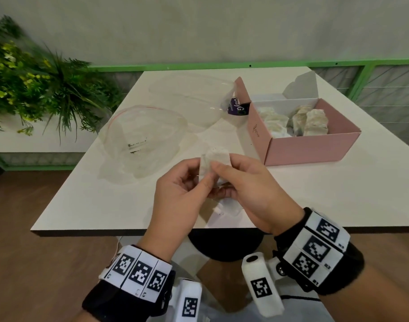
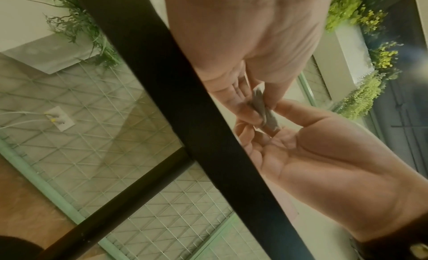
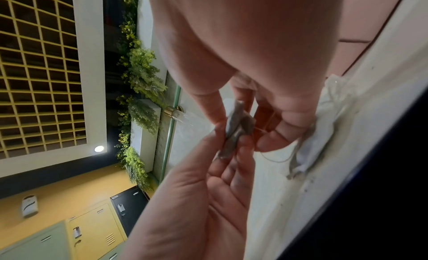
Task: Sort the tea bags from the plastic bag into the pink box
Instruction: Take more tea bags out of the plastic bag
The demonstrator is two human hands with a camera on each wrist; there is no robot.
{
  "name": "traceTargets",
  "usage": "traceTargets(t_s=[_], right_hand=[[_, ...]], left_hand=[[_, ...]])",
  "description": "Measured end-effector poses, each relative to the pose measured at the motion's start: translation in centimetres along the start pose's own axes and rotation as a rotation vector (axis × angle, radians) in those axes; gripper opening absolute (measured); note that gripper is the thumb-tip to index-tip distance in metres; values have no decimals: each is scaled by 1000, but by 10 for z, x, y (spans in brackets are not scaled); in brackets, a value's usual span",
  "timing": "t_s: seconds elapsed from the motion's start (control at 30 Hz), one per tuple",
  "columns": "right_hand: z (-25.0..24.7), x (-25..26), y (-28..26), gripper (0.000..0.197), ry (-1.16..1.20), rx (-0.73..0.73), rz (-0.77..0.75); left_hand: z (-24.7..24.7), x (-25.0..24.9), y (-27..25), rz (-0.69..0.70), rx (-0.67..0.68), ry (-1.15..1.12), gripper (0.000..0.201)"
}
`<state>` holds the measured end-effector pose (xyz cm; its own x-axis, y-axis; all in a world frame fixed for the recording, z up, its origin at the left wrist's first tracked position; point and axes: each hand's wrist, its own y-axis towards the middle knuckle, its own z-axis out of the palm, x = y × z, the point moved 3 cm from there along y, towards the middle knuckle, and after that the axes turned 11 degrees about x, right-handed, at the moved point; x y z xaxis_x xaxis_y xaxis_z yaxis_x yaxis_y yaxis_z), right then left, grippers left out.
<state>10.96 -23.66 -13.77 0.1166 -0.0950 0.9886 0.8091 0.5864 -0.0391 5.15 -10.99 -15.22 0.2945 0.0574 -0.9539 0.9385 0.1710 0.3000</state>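
Both hands hold one white tea bag [image 1: 214,160] just above the table's near edge. My left hand [image 1: 204,176] pinches its left side between thumb and fingers, and my right hand [image 1: 222,178] pinches its right side. The wrist views show the same tea bag [image 2: 264,110] [image 3: 236,128] squeezed between the fingertips of both hands. A second tea bag [image 1: 226,209] [image 3: 310,154] with its string lies on the table under the hands. The open pink box [image 1: 310,149] stands to the right and holds several tea bags [image 1: 312,123]. A clear zip plastic bag [image 1: 143,140] lies to the left.
A second clear plastic bag [image 1: 194,98] lies farther back, next to a purple label [image 1: 237,108] by the box's left wall. The white table [image 1: 338,194] ends at a dark front edge just below the wrists. Green plants [image 1: 36,84] hang at the left.
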Motion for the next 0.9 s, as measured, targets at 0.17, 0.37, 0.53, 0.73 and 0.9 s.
traceTargets(t_s=[0.17,0.37,0.53,0.73,0.9], right_hand=[[-31,14,-5,15,61,-183,-174],[-58,17,-21,14,208,-247,-314],[-59,-13,-22,13,187,-360,-245],[-59,-23,-22,12,169,-367,-260],[-61,-20,-23,13,320,-334,-213]], left_hand=[[7,-11,13,-41,68,134,45],[13,-4,36,45,335,728,28],[18,9,50,-15,464,917,35],[11,10,54,-65,305,954,15],[4,-2,50,-104,159,795,17]])
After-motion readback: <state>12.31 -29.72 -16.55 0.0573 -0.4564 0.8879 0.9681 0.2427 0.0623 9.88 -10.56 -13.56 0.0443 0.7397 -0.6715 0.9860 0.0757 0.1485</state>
